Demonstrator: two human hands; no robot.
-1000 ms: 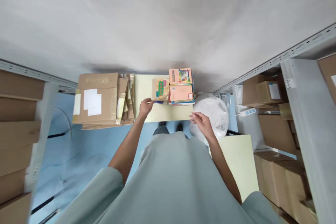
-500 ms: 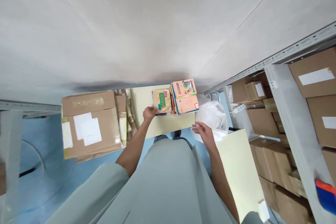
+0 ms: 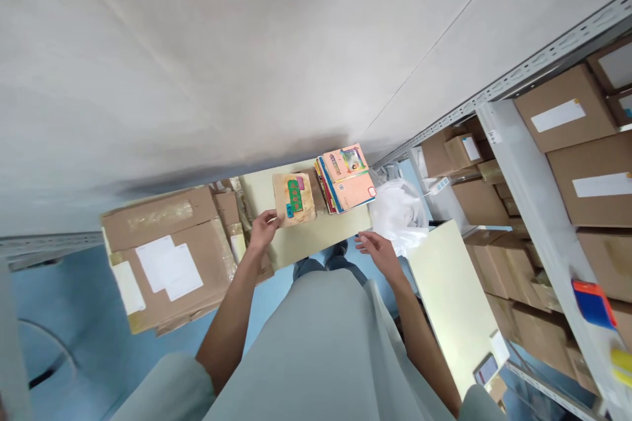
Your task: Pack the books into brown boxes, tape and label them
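One book [image 3: 302, 209], in left hand [image 3: 264, 230], moved away from one stack [image 3: 348, 185]

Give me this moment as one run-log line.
left hand: holding tan, green-panelled paper book by its corner | right hand: near white plastic bag, grip unclear | rest: pink-topped book stack on pale yellow table

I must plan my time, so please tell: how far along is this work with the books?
Pink-topped books already look stacked. In hand is the worn tan book, its corner held by the left hand; the right hand holds no book. Perhaps remaining: that book, beside the stack; beyond it, I cannot tell.
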